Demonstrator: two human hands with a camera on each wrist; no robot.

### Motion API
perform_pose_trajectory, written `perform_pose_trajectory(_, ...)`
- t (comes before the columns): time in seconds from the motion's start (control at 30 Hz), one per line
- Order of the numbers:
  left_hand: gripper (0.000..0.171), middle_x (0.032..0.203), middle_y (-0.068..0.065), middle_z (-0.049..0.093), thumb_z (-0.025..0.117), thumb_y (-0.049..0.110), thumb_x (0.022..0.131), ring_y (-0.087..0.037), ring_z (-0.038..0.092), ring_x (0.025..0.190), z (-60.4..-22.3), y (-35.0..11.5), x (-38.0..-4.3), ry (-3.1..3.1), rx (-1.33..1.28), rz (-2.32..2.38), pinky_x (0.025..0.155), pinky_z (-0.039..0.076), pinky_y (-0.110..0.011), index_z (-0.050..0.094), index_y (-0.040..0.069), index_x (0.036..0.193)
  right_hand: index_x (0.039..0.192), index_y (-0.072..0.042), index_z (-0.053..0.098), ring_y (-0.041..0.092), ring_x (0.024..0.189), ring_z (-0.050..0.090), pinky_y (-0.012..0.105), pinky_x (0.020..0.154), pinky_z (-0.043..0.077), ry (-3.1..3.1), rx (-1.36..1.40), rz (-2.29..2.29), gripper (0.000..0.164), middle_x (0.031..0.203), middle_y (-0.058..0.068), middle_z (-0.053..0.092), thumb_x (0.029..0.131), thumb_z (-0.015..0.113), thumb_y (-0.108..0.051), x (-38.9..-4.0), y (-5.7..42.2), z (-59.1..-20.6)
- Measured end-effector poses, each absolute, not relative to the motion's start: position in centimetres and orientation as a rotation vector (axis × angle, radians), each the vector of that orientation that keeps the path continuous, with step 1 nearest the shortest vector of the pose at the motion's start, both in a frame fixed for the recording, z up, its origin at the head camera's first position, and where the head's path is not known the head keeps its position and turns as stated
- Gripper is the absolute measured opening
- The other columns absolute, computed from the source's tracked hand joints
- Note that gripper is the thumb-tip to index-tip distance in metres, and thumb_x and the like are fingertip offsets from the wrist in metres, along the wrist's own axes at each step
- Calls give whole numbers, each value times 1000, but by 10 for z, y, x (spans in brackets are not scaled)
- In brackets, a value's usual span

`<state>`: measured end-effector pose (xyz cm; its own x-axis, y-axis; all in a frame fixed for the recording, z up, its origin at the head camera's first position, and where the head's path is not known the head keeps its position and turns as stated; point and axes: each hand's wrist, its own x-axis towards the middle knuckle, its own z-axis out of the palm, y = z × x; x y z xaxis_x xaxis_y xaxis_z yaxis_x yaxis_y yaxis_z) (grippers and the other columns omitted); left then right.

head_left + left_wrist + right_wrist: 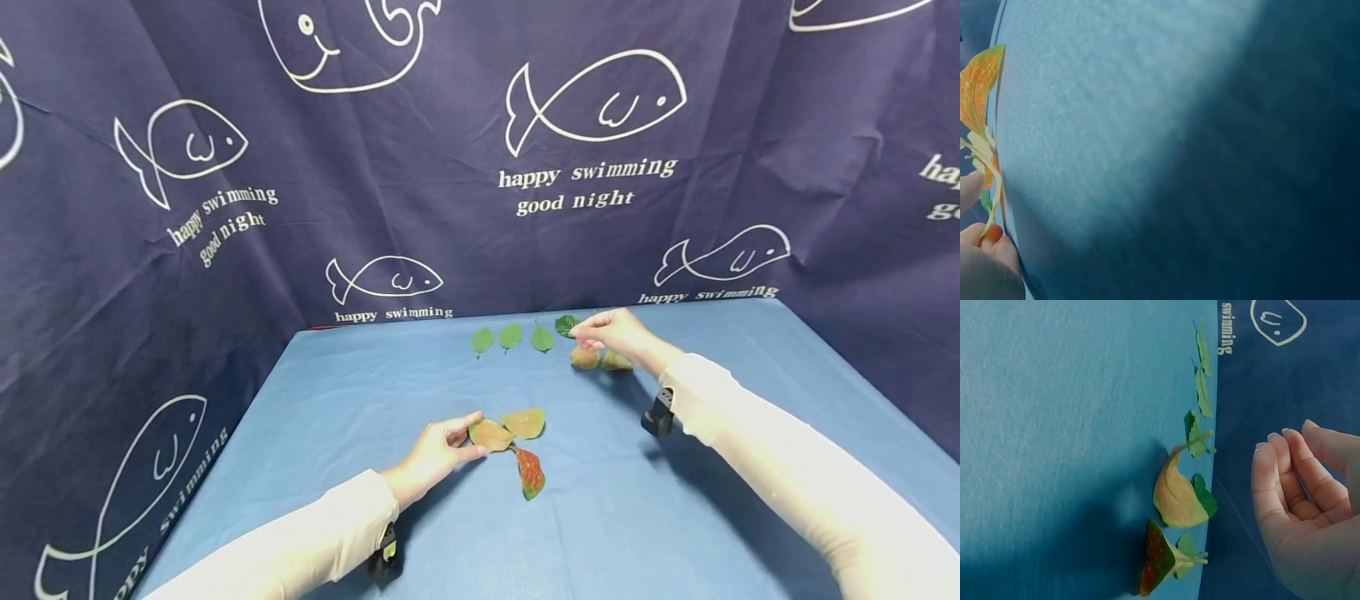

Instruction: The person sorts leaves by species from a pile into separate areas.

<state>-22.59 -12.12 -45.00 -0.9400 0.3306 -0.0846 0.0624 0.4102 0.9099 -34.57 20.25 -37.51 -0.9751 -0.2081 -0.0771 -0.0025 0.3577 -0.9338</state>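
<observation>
My left hand (437, 454) pinches a yellow-brown leaf (490, 435) at its left side, thumb low and forefinger high on it. A second yellow-brown leaf (525, 422) and a red leaf with green edges (529, 473) lie beside it, the three close together at their stems. My right hand (617, 333) hovers over the back right of the table, fingers loosely curled and holding nothing. Around it lie a dark green leaf (566, 325), a yellowish leaf (585, 357) and another (617, 361), whose underside looks reddish in the right wrist view.
Light green leaves (511, 336) form a row along the back of the blue-covered table (360, 392). In the right wrist view, another green leaf (1185, 550) shows behind the reddish one. A dark blue curtain with white fish drawings (390, 200) surrounds the table.
</observation>
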Motion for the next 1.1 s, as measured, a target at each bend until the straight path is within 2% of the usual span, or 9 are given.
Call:
perform_pose_trajectory(0.3, 59, 148, -11, 46, 73, 19, 87, -35, 43, 136, -450, -122, -226, 2414, 333, 1541, 114, 40, -45, 52, 11, 141, 115, 6, 68, 21, 85, 69, 44, 92, 56, 2487, -154, -1519, 39, 78, -4, 73, 91, 69, -23, -341, 190, -378)
perform_pose_trajectory(0.47, 59, 148, -11, 46, 73, 19, 87, -35, 43, 136, -450, -122, -226, 2417, 335, 1538, 113, 40, -46, 51, 12, 142, 115, 5, 68, 19, 82, 69, 42, 92, 55, 2484, -153, -1504, 37, 76, -2, 73, 91, 68, -23, -338, 184, -378)
perform_pose_trajectory(0.67, 59, 148, -11, 46, 73, 19, 87, -36, 43, 135, -449, -122, -225, 2426, 330, 1533, 112, 41, -47, 51, 12, 142, 110, 4, 71, 17, 80, 69, 36, 86, 58, 2463, -206, -1511, 33, 76, -4, 72, 91, 69, -23, -334, 179, -378)
perform_pose_trajectory(0.83, 59, 148, -11, 46, 73, 19, 87, -36, 43, 136, -449, -121, -225, 2415, 323, 1540, 113, 40, -47, 52, 12, 142, 113, 9, 67, 9, 73, 66, 35, 84, 60, 2400, -261, -1547, 35, 74, -5, 70, 91, 68, -18, -331, 176, -384)
perform_pose_trajectory(0.97, 58, 149, -11, 45, 73, 18, 88, -36, 41, 137, -448, -121, -224, 2397, 323, 1546, 113, 40, -47, 51, 13, 142, 114, 13, 65, 6, 69, 65, 42, 86, 60, 2364, -298, -1543, 36, 78, 1, 71, 91, 68, -14, -329, 173, -390)
perform_pose_trajectory(1.1, 58, 149, -11, 45, 72, 18, 88, -36, 41, 137, -447, -121, -224, 2392, 328, 1547, 113, 40, -47, 51, 13, 142, 112, 11, 67, 10, 71, 67, 45, 87, 60, 2355, -293, -1505, 32, 86, 12, 73, 91, 68, -14, -326, 168, -393)
